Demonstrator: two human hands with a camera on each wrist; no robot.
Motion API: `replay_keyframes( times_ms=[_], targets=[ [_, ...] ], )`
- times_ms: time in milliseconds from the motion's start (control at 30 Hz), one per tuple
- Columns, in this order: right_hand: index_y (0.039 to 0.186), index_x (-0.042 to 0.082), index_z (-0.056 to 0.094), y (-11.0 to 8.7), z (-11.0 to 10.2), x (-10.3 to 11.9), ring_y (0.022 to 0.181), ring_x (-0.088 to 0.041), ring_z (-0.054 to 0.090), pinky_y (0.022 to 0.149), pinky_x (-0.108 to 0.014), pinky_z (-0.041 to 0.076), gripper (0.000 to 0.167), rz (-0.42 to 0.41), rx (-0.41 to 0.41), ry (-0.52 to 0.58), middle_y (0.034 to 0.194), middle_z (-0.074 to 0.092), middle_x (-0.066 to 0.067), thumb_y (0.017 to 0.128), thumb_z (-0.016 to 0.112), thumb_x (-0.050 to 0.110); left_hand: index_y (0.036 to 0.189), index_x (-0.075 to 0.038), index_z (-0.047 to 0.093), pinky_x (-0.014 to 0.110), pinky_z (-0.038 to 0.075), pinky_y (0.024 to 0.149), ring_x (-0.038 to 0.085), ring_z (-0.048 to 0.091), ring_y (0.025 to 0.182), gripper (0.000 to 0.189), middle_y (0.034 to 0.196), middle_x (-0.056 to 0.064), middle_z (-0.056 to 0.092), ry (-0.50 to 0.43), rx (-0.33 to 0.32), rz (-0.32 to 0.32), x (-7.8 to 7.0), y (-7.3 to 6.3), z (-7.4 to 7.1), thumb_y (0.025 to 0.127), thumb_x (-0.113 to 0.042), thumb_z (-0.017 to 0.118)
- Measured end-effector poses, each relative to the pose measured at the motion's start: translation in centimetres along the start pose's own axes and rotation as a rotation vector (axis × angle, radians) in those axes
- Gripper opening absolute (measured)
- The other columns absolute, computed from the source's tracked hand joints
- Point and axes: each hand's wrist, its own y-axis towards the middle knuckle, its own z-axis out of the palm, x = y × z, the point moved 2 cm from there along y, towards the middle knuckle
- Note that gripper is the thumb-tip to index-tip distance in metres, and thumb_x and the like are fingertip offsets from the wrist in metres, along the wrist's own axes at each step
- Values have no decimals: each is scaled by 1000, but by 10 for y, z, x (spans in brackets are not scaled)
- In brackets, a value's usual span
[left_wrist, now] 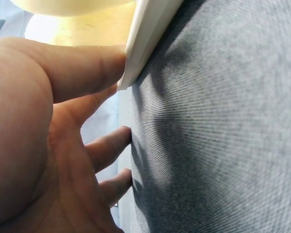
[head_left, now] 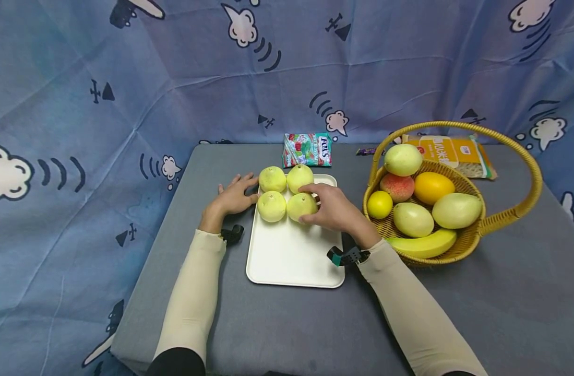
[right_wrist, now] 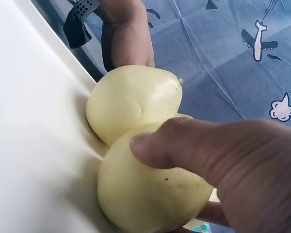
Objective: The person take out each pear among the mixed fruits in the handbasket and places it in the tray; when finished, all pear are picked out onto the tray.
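Several pale yellow-green pears sit in two rows toward the far end of a white tray [head_left: 294,261]. My right hand [head_left: 331,207] grips the near right pear [head_left: 301,207]; in the right wrist view its thumb lies across that pear [right_wrist: 150,194], which rests against a neighbouring pear [right_wrist: 131,99]. At the tray's left edge is my left hand [head_left: 238,194], beside the two left pears [head_left: 272,206]. Its thumb [left_wrist: 87,68] touches the tray's rim [left_wrist: 148,34] in the left wrist view, while other fingers are spread with tips at the grey cloth.
A yellow wicker basket [head_left: 470,245] stands to the right, holding a banana [head_left: 423,244], a peach [head_left: 397,187], a lemon [head_left: 380,204], a mango [head_left: 434,188] and pale green fruits. Behind are a green-red snack packet [head_left: 307,150], a small purple wrapper [head_left: 366,151] and an orange bag [head_left: 451,154].
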Motion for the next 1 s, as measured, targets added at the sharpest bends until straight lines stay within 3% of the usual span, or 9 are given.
replay_keyframes(
  times_ms=[300, 667, 800, 1000],
  targets=[
    [151, 2, 62, 0, 1, -4, 121, -37, 72, 107, -53, 55, 76, 53, -54, 11, 147, 68, -20, 87, 94, 28, 174, -25, 36, 81, -13, 126, 37, 2, 173, 66, 185, 8, 20, -8, -12, 13, 4, 3, 1, 113, -38, 59],
    [150, 4, 63, 0, 2, -3, 121, -35, 72, 103, -50, 61, 75, 72, -78, 27, 146, 68, -18, 87, 95, 30, 174, -25, 36, 81, -13, 126, 37, 2, 173, 66, 185, 7, 20, -8, -4, 5, 3, 2, 0, 113, -38, 59],
    [152, 4, 62, -5, -7, 2, 124, -36, 72, 104, -50, 61, 76, 45, -51, 9, 152, 64, -18, 88, 94, 31, 174, -26, 36, 80, -13, 127, 36, 1, 173, 66, 185, 7, 19, -7, -1, 0, 3, 1, 0, 113, -39, 59],
    [153, 7, 63, -23, -39, 11, 129, -40, 70, 110, -54, 59, 73, -21, -22, 13, 154, 63, -18, 90, 93, 28, 174, -27, 35, 80, -14, 127, 36, 1, 173, 67, 185, 7, 18, 0, -2, -1, 3, 2, 0, 113, -39, 59]
  ],
)
